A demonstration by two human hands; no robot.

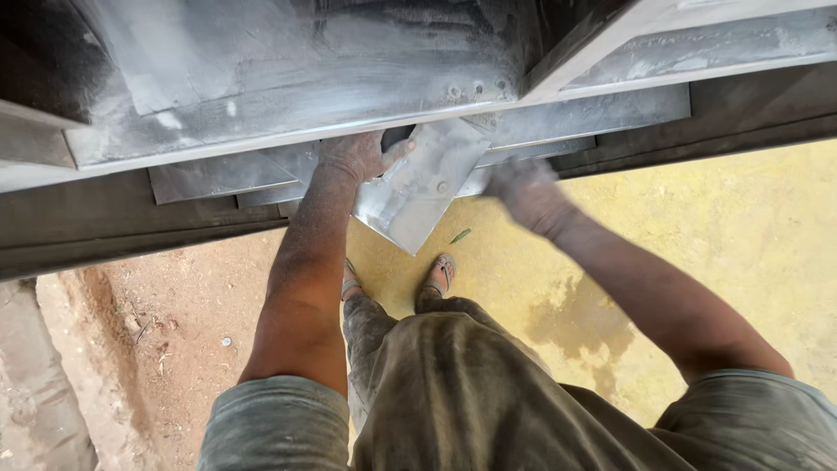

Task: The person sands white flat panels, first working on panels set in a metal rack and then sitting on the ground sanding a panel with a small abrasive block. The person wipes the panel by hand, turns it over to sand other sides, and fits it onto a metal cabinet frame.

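A dusty grey metal plate (418, 187) hangs tilted under the edge of a big grey metal frame (288, 78). My left hand (356, 157), coated in grey dust, grips the plate's upper left edge with the thumb across it. My right hand (521, 190) is blurred, at the plate's right edge just below the frame; whether it grips the plate I cannot tell. My two sandalled feet (436, 277) stand on the ground below the plate.
The metal frame spans the whole top of view, with flat plates (218, 174) stacked under its lip. Below lies yellow-stained ground (724, 253) on the right, red dirt (192, 296) on the left, and a concrete edge (44, 384) at far left.
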